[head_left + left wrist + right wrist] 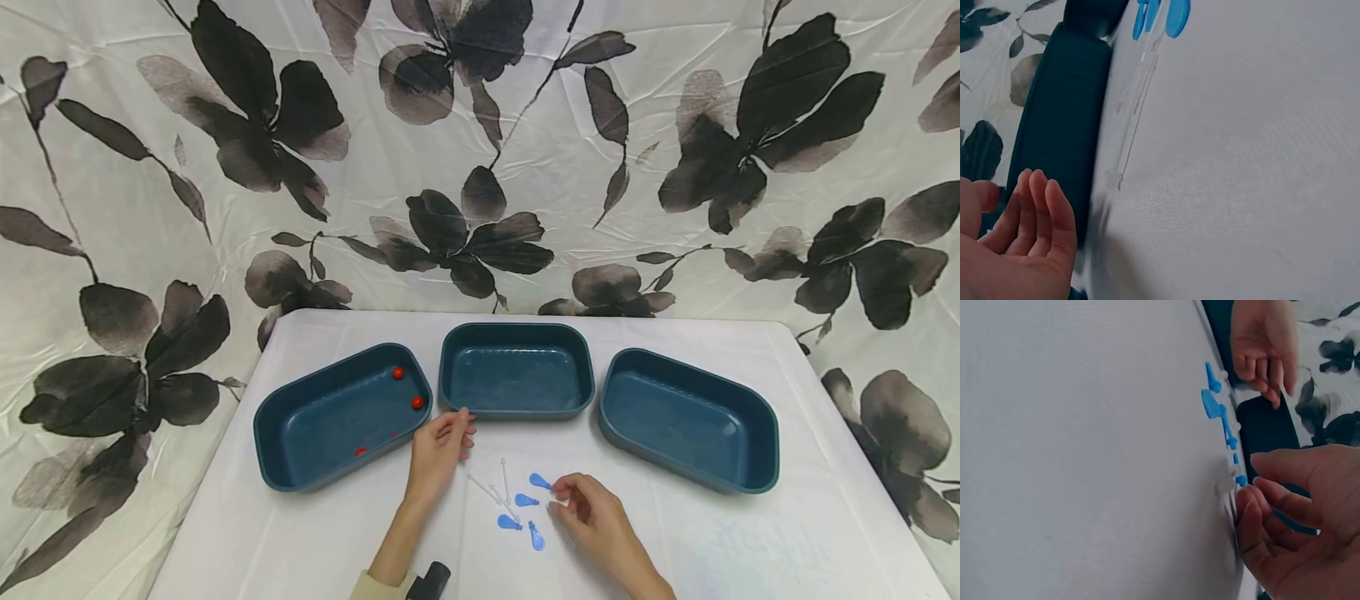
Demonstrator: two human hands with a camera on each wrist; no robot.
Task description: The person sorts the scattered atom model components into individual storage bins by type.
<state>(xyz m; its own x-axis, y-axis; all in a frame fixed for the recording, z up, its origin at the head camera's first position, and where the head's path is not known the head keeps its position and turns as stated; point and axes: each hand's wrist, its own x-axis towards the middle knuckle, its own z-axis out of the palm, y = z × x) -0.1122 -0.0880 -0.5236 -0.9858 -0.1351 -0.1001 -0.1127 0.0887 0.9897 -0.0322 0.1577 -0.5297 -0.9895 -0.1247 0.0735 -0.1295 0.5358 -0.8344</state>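
My left hand hovers by the front left corner of the middle tray, fingers loosely bent with nothing between them; the left wrist view shows the same hand with its palm empty. My right hand is beside several small blue teardrop-shaped pieces with narrow necks. In the right wrist view its thumb and index finger stand apart, and a small whitish piece lies just past the fingertips. Thin translucent white sticks lie between the two hands; one stick shows lengthwise in the left wrist view.
Three dark teal trays line the back of the white table: a left tray with small red balls and red bits in it, a middle tray and a right tray. A floral cloth hangs behind.
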